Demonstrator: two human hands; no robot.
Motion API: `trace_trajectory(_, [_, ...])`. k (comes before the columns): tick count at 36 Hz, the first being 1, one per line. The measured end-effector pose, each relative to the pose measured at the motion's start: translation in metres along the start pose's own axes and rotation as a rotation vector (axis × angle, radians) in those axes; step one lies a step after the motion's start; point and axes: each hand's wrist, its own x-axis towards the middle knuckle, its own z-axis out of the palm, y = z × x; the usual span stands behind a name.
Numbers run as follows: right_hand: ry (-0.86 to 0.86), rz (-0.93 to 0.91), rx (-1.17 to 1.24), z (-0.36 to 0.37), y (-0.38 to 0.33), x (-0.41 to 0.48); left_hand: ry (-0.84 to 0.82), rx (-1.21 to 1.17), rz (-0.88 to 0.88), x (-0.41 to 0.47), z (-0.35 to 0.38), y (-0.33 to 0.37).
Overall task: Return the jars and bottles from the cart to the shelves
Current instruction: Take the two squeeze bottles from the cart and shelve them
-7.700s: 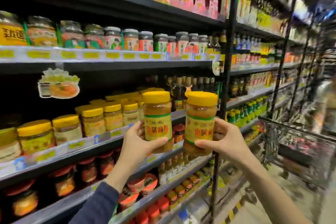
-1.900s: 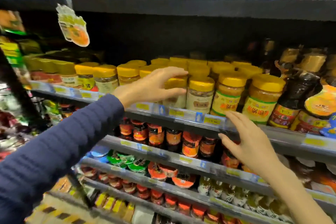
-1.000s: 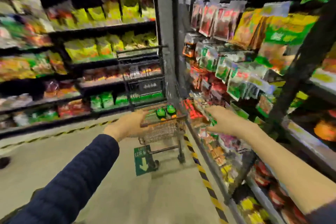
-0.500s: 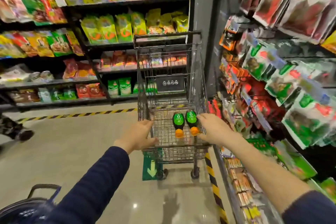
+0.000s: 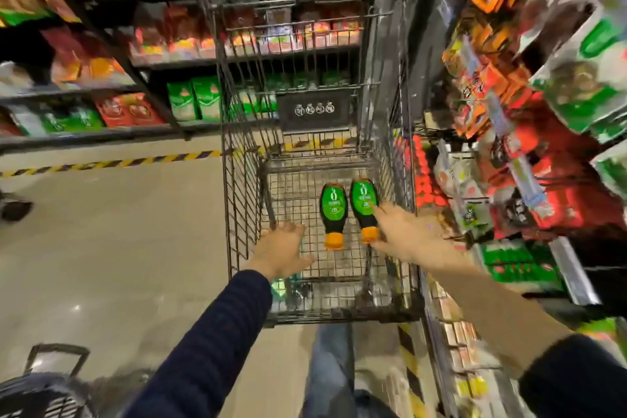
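You stood over the wire cart [image 5: 237,180], which sat in the aisle with the snack shelves [image 5: 543,112] close along its right side, and both your arms reached forward and down into its basket. Your left hand [image 5: 283,248], sleeve down to the wrist, was held palm down inside the basket near the left wall, its fingers spread loosely and holding nothing. Your right hand [image 5: 403,234], forearm bare, lay at the right bottle [image 5: 363,205], fingers loose on its lower body beside the orange cap, not yet closed round it. The left bottle [image 5: 333,210] lay just beside the right one on the basket floor; both lay flat, long axes running away from you, orange caps pointing towards you.
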Motion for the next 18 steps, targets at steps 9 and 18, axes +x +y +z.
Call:
trace_trajectory(9, [-0.155,0.175,0.16,0.031,0.025,0.112,-0.194,-0.125,-0.018,0.117,0.027,-0.022])
trace_trajectory(18, [-0.236,0.373,0.26,0.081,0.045,0.183,-0.298,-0.338,-0.141,0.194,0.063,-0.027])
